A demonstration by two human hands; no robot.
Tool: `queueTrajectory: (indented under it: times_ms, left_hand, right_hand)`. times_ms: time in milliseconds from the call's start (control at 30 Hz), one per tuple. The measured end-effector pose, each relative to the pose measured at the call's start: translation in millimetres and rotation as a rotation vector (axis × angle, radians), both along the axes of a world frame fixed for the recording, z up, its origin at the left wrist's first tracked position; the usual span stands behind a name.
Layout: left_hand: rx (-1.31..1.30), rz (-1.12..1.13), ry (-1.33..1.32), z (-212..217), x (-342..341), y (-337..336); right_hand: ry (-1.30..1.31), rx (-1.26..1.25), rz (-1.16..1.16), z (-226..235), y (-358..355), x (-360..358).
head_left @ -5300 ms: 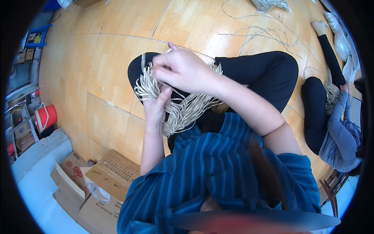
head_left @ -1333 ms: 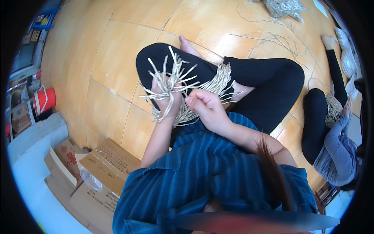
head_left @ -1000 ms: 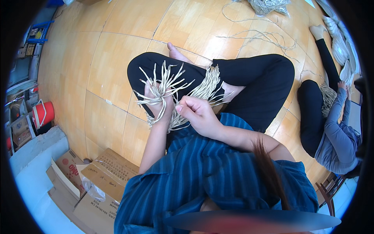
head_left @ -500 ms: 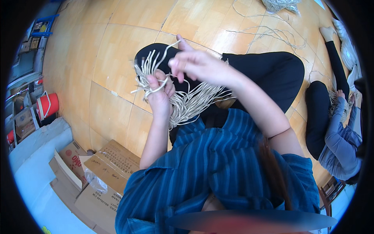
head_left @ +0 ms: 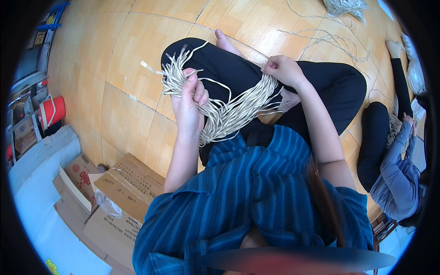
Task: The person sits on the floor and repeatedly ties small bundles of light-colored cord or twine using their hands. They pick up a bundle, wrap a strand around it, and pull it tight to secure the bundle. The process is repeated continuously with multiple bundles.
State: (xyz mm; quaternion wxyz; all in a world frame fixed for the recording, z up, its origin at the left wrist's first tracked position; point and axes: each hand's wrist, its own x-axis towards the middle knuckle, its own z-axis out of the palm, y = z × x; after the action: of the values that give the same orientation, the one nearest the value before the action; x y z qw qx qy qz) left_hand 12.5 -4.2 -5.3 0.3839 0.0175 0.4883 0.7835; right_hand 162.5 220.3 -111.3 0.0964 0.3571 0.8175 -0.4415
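A thick bundle of beige cords (head_left: 238, 109) lies across my lap, over my black trousers. My left hand (head_left: 189, 104) is closed around the bundle near its left end, where loose cut ends fan out above the thumb. Some of those ends carry pale tips, and one sticks out to the left. Over at the bundle's right end, my right hand (head_left: 285, 71) pinches at the cords with thumb and forefinger; exactly how many strands are caught there is hard to see. One strand loops loosely between the two hands.
Loose cords (head_left: 337, 43) and a clear bag of cord (head_left: 344, 9) lie on the tiled floor ahead. At the right, another person (head_left: 396, 178) sits handling similar cords. Cardboard boxes (head_left: 130, 183) stand at lower left, with a red bucket (head_left: 52, 111) beyond.
My right hand has moved away from my left hand, rightward to the bundle's other end, and now pinches there. My left hand keeps its hold on the bundle.
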Motion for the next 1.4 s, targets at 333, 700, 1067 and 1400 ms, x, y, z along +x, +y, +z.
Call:
queueTrajectory:
  times_ms: [333,700,1067,1400]
  left_hand:
    - [-0.325,0.237,0.434,4.3,3.1,2.3]
    - [0.172,-0.046,-0.292,-3.8,-16.6,-7.7]
    - [-0.209,-0.214,-0.024,8.6,-13.1,2.7]
    - [-0.166,-0.206,-0.069,5.1,-13.6,0.7]
  right_hand:
    - [0.068,-0.029,-0.074,3.7,-4.0,-1.1]
    - [0.616,-0.381,-0.36,48.7,-27.6,-22.8]
    - [0.568,-0.476,-0.039,113.5,-102.7,-58.8]
    - [0.742,-0.597,-0.216,105.3,-71.9,-53.4]
